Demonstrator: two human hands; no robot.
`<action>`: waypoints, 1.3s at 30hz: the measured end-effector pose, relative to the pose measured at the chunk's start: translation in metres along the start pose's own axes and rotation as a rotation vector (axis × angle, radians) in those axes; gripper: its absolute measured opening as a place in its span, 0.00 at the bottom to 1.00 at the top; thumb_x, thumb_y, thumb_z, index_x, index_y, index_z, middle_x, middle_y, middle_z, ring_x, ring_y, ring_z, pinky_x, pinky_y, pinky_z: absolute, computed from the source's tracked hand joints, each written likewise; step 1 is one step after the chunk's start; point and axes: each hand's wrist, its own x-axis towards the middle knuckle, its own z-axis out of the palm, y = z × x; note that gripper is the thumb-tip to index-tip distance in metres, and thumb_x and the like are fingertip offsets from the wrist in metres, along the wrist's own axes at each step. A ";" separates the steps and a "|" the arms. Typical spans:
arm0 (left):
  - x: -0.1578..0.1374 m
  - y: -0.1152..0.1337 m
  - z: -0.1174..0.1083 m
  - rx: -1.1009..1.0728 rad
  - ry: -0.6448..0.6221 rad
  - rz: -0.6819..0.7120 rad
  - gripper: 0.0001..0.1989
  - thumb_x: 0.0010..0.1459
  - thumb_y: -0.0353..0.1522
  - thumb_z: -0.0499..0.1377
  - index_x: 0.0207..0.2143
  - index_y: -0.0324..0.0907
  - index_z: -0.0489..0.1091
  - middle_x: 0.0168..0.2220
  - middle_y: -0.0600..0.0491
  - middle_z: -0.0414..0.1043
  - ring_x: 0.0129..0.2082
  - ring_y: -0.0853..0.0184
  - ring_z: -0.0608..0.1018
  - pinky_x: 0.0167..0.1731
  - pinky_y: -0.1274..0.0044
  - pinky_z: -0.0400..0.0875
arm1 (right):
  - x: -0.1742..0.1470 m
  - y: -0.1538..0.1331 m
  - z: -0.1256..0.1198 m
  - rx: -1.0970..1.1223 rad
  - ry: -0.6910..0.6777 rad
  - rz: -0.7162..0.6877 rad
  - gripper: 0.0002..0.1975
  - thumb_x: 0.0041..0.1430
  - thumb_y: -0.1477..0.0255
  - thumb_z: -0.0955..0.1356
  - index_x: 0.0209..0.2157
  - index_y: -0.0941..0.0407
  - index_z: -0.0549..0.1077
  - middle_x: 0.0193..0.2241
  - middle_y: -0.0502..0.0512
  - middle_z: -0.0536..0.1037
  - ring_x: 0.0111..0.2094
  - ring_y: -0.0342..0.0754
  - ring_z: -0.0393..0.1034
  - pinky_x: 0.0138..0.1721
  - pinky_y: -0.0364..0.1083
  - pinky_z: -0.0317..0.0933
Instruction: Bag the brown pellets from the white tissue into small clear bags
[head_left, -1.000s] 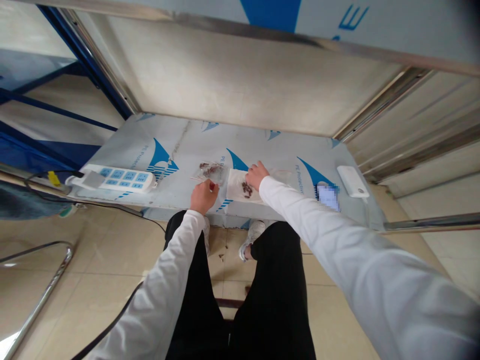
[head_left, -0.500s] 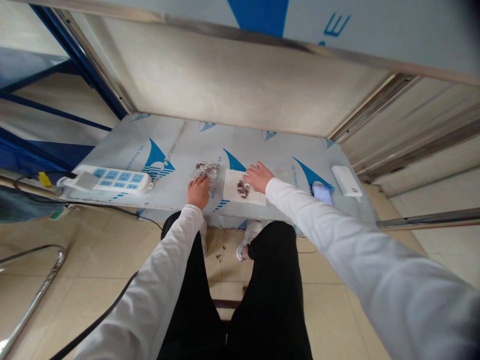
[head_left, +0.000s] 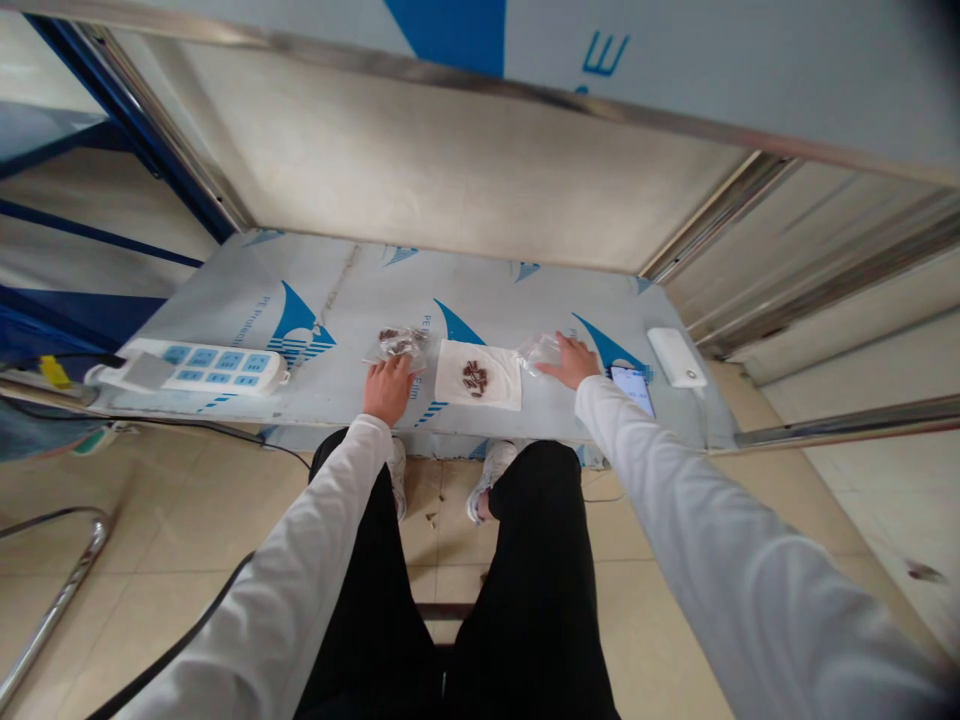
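On the film-covered bench, my left hand point(head_left: 388, 388) is closed at the near edge of a clear plastic bag point(head_left: 401, 343) with brown pieces in it; its fingertips are partly hidden. A white paper sheet point(head_left: 504, 392) lies to its right, bearing a small heap of brown pieces point(head_left: 475, 378) too small to name. Beyond the sheet's right edge, my right hand point(head_left: 572, 362) has its thumb and fingers apart, touching the right side of another crumpled clear plastic bag point(head_left: 537, 352).
A white power strip point(head_left: 202, 366) lies at the left with a black cable. A phone point(head_left: 634, 388) and a white box-shaped device point(head_left: 676, 357) sit at the right. An upper shelf point(head_left: 480, 85) overhangs the back, and a metal bar point(head_left: 847, 422) runs along the right.
My right hand has moved right, off the brown heap and sheet, to the second plastic bag. My left hand stays at its bag. The view has shifted slightly.
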 end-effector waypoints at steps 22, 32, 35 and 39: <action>-0.001 0.060 -0.049 -0.970 0.341 -0.380 0.11 0.50 0.37 0.61 0.31 0.38 0.76 0.27 0.50 0.77 0.27 0.66 0.78 0.33 0.76 0.70 | -0.065 -0.089 0.002 0.748 0.413 -0.146 0.20 0.63 0.60 0.60 0.44 0.58 0.75 0.46 0.64 0.75 0.46 0.52 0.71 0.47 0.51 0.66; -0.013 0.079 -0.043 -1.519 -0.033 -0.137 0.16 0.45 0.42 0.66 0.29 0.37 0.74 0.25 0.51 0.77 0.26 0.68 0.76 0.33 0.75 0.71 | -0.089 -0.139 -0.006 1.414 0.096 -0.120 0.17 0.52 0.57 0.70 0.34 0.58 0.79 0.28 0.55 0.81 0.29 0.49 0.76 0.34 0.46 0.71; -0.023 0.076 -0.042 -1.543 -0.098 -0.173 0.18 0.44 0.44 0.66 0.28 0.37 0.74 0.25 0.51 0.77 0.26 0.68 0.76 0.34 0.74 0.72 | -0.095 -0.130 -0.005 1.357 0.044 -0.181 0.16 0.54 0.59 0.68 0.32 0.58 0.80 0.24 0.54 0.80 0.27 0.49 0.76 0.31 0.45 0.70; -0.042 0.081 -0.047 -1.585 -0.148 -0.222 0.16 0.46 0.42 0.65 0.29 0.37 0.75 0.27 0.51 0.77 0.28 0.68 0.77 0.37 0.74 0.72 | -0.113 -0.131 -0.011 1.227 0.107 -0.213 0.13 0.57 0.63 0.67 0.33 0.57 0.79 0.26 0.55 0.80 0.27 0.48 0.75 0.31 0.45 0.69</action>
